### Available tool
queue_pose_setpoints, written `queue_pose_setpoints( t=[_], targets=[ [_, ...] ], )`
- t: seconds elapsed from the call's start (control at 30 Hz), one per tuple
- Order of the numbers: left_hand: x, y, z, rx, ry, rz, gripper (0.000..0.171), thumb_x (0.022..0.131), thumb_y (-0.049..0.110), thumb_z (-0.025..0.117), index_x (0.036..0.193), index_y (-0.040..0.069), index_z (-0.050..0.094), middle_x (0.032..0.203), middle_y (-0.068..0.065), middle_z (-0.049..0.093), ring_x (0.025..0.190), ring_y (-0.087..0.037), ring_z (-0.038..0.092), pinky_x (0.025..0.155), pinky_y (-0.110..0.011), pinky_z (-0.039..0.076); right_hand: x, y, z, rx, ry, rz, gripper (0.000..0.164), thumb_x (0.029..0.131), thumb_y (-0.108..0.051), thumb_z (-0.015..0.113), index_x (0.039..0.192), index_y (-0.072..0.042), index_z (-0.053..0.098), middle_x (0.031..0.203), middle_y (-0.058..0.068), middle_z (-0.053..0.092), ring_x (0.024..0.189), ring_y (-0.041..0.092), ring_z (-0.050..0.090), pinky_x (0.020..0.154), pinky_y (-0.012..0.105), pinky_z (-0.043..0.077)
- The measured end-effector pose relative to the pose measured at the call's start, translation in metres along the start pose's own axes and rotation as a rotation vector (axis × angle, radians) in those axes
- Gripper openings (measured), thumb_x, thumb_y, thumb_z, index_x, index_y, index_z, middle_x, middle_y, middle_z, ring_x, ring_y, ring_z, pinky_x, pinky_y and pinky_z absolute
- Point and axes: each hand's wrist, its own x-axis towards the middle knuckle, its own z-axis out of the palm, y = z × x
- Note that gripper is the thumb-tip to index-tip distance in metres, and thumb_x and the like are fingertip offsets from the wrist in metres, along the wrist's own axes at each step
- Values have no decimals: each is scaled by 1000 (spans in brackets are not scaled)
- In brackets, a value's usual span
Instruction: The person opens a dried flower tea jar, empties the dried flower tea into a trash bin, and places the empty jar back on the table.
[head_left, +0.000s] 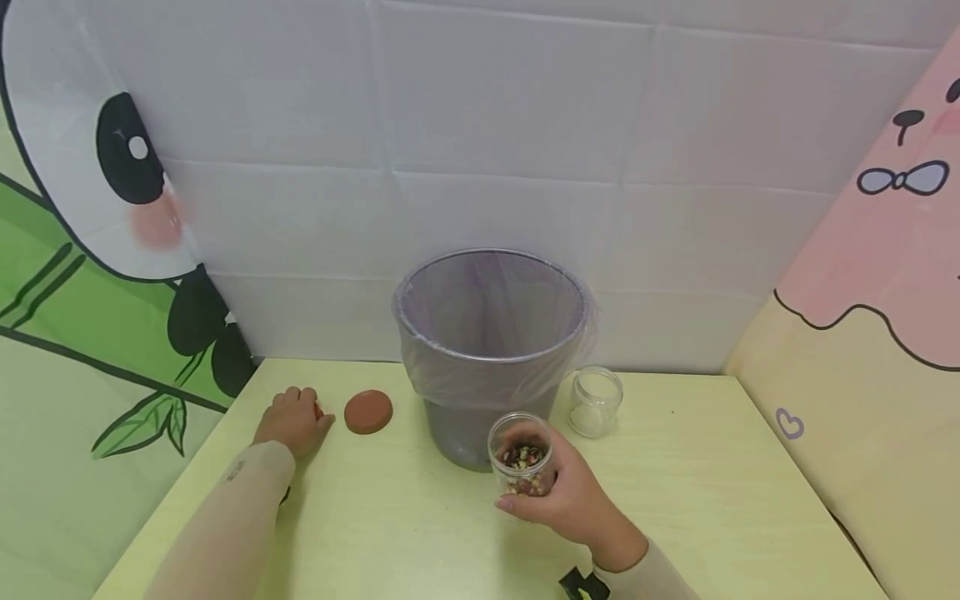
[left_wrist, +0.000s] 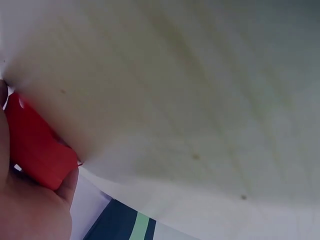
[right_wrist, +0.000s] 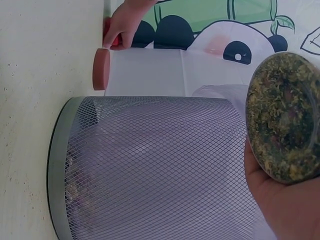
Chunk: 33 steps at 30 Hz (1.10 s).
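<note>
My right hand [head_left: 573,496] grips a clear jar [head_left: 522,467] part-filled with a dried, mixed herb or flower blend. The jar is nearly upright, just in front of the mesh bin [head_left: 457,425]; the right wrist view shows its base covered by the dried blend [right_wrist: 282,117]. At the table's left side, my left hand [head_left: 292,421] holds a red lid [left_wrist: 40,145] between thumb and fingers, low at the tabletop. Most of that lid is hidden by the hand in the head view. Another reddish-brown lid [head_left: 368,412] lies flat to the right of the left hand.
A thin plastic liner [head_left: 480,379] folds over the bin's rim, and some bits [right_wrist: 77,195] show through the mesh near its bottom. Right of the bin stands an open clear jar [head_left: 596,404]. A white sheet [head_left: 495,100] hangs behind the pale yellow table [head_left: 712,500].
</note>
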Motion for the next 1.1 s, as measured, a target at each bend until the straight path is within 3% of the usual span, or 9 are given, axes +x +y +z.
queue_pose_setpoints(
  t=[0.2, 0.37, 0.57, 0.77, 0.9, 1.1],
  targets=[
    [1, 4, -8, -14, -10, 13, 48, 94, 36, 70, 113, -4, 54, 102, -21, 52, 92, -40, 49, 79, -56, 45, 0, 0, -1, -9, 3, 11, 56, 78, 5, 84, 125, 1, 56, 116, 16, 60, 104, 19, 60, 87, 28, 54],
    [1, 10, -25, -1, -6, 33, 55, 97, 37, 67, 122, -9, 51, 108, -26, 53, 98, -45, 51, 87, -61, 46, 0, 1, -2, -10, 13, 25, 56, 78, 5, 84, 126, -1, 56, 116, 15, 61, 103, 20, 61, 87, 29, 54],
    [11, 14, -44, 3, -42, 52, 55, 101, 35, 61, 130, -10, 49, 120, -30, 54, 109, -48, 53, 98, -65, 44, -1, 1, -3, -17, 23, 42, 56, 78, 3, 85, 126, -1, 56, 117, 15, 61, 104, 20, 61, 88, 29, 54],
    [18, 32, -65, -4, -57, 102, 54, 103, 34, 60, 134, -9, 50, 127, -29, 55, 117, -47, 53, 104, -63, 43, -1, 2, -3, -22, 31, 56, 57, 78, 4, 84, 127, -4, 56, 118, 16, 60, 105, 19, 61, 87, 29, 55],
    [20, 53, -85, -102, -104, 64, 54, 106, 36, 54, 136, -8, 49, 131, -30, 54, 121, -48, 52, 105, -64, 42, -2, 3, -4, -7, 25, 66, 56, 80, 5, 83, 129, -4, 55, 120, 18, 60, 104, 18, 60, 85, 29, 55],
    [21, 95, -131, -329, -168, 0, 56, 109, 42, 42, 138, -6, 46, 133, -29, 54, 118, -45, 54, 102, -63, 45, -1, 5, -4, -4, 23, 84, 56, 82, 4, 82, 130, -6, 55, 121, 16, 59, 103, 18, 60, 82, 29, 55]
  ],
)
